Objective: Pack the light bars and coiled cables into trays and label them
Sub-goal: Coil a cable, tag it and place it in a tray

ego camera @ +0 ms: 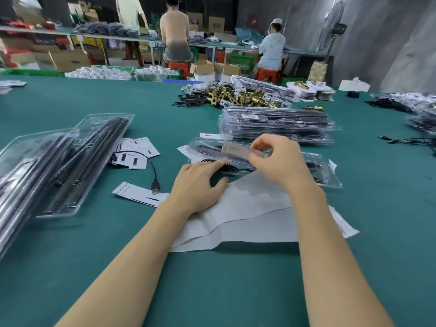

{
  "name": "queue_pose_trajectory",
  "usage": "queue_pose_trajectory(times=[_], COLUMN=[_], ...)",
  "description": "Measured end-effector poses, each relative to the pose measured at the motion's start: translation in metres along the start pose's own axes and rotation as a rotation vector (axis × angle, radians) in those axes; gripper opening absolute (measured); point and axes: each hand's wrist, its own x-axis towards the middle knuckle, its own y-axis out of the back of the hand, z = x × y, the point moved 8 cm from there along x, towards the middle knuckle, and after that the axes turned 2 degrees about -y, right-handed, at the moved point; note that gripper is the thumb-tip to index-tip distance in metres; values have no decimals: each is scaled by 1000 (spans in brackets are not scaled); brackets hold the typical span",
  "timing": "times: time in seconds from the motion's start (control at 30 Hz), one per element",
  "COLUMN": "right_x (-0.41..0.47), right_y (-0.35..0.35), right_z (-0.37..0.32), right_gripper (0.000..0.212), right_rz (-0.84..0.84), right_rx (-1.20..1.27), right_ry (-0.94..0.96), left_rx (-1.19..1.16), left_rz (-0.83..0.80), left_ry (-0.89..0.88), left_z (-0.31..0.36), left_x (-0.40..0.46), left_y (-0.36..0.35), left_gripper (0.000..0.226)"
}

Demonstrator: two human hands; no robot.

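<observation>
Surroundings: green table (70,267). Far centre, heap of brass lock parts (238,96) with black plates alongside. Just nearer, stack of closed clear trays (276,125) holding dark contents. Far right, loose black cables (405,140). Left edge, two groups of open clear trays with long black light bars (77,161) laid lengthwise. Between these and the work area, printed cards (139,147) and one black USB cable (154,185), plug end lying on a further card (139,195). Near centre, large white backing sheet (254,223), creased, partly under both forearms. Background: three persons at a far bench, cardboard boxes, a standing fan at right.

Work item: one clear tray (328,171) directly ahead, lying flat crosswise on the table, near edge touching the white sheet. Light bar visible inside; coiled cable (213,162) in its near-left portion. Right hand hides the tray's middle.

Left hand (200,185): palm down on the sheet, fingers extended forward and resting on the coiled cable, thumb spread to the side.

Right hand (276,159): raised above the tray, thumb and forefinger pinching a pale rectangular label (238,151) at its right end; remaining fingers curled.
</observation>
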Motion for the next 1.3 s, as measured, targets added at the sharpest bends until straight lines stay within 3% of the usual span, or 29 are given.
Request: queue_pose_trajectory(times=[0.07,0.17,0.37,0.53,0.67,0.8,1.0,1.17,1.3], right_x=[-2,-10,-10,-27,-41,-45,-38,-25,-25], right_y=[-3,-26,-9,-23,-39,-34,-41,-46,-44], right_z=[3,12,-10,-22,-20,-17,-24,-19,-17], right_gripper=[6,6,6,11,11,10,8,8,8], right_rz=[39,-136,-80,130,196,290,243,88,151], right_rx=[165,140,289,125,35,-73,-179,-209,-243], right_ry=[-23,-80,116,210,187,165,168,204,165], left_rx=[-4,-5,-55,-90,-53,-86,-94,6,-27], left_rz=[-13,-26,3,2,20,48,47,8,1], left_ry=[12,24,32,-20,24,87,54,3,-26], left_z=[-2,-3,-1,4,0,-2,-3,0,1], left_x=[1,2,1,-2,-1,1,2,1,1], left_y=[-1,-2,2,5,5,7,4,0,0], left_gripper=[52,51,37,33,23,50,48,28,28])
